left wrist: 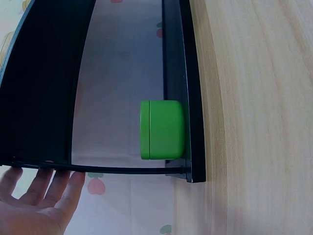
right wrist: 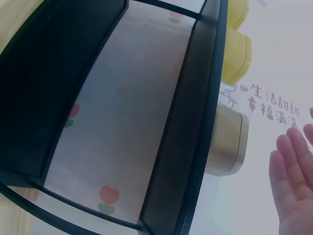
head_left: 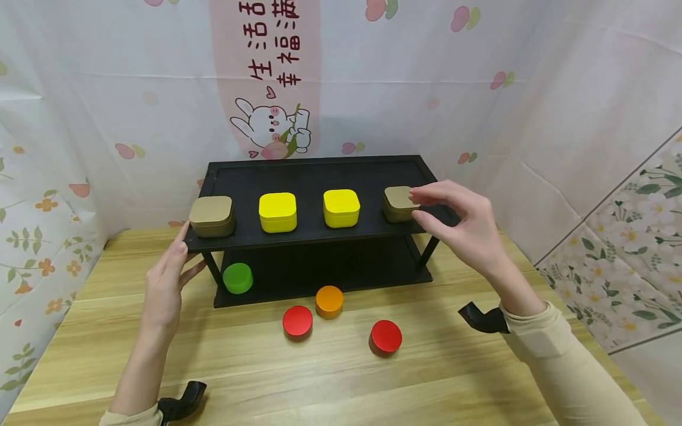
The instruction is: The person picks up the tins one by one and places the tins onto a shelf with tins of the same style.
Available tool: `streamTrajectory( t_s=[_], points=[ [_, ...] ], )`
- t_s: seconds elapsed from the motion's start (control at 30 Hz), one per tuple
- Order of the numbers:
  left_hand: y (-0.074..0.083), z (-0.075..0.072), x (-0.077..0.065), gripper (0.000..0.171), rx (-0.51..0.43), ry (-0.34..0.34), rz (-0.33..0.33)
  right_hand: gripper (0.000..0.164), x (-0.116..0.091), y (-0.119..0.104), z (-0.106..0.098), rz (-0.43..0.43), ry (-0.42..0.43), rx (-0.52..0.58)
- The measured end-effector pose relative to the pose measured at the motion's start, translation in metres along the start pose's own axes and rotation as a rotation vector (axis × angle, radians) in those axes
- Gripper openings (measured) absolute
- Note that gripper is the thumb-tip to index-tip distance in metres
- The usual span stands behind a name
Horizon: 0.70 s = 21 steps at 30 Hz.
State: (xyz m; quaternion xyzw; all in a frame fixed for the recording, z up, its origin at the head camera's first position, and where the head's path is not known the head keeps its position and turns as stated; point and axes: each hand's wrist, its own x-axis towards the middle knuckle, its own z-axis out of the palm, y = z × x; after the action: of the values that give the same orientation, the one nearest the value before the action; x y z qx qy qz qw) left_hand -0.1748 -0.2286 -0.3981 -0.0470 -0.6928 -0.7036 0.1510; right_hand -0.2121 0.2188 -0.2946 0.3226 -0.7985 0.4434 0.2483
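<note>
A black two-tier shelf (head_left: 298, 241) stands in front of the curtain. My left hand (head_left: 167, 278) is at the left end of its upper board, fingertips touching the edge; the left wrist view shows the fingers extended there. Beside that hand, a brown square tin (head_left: 212, 218) sits at the board's left corner. At the right end, my right hand (head_left: 463, 222) is raised with thumb and fingers spread, overlapping a second brown tin (head_left: 399, 204) in the head view. The right wrist view shows a gap between the fingers (right wrist: 293, 171) and that tin (right wrist: 226, 142).
Two yellow tins (head_left: 277, 213) (head_left: 341, 208) stand between the brown ones on the upper board. A green tin (head_left: 237, 278) is on the lower board, at left. On the wooden table (head_left: 256, 378) before the shelf are an orange round tin (head_left: 329, 300) and two red ones (head_left: 298, 321) (head_left: 386, 337).
</note>
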Motion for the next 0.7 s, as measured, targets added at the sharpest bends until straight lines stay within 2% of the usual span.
streamTrajectory(
  t_s=[0.17,0.7],
  points=[
    [0.000,0.000,0.000,0.047,-0.007,0.003,0.003,0.037,-0.005,-0.002,0.006,-0.022,-0.001,0.041],
    [0.000,0.001,-0.001,0.047,-0.020,0.008,0.005,0.029,-0.019,-0.002,0.027,-0.042,-0.083,0.051]
  ],
)
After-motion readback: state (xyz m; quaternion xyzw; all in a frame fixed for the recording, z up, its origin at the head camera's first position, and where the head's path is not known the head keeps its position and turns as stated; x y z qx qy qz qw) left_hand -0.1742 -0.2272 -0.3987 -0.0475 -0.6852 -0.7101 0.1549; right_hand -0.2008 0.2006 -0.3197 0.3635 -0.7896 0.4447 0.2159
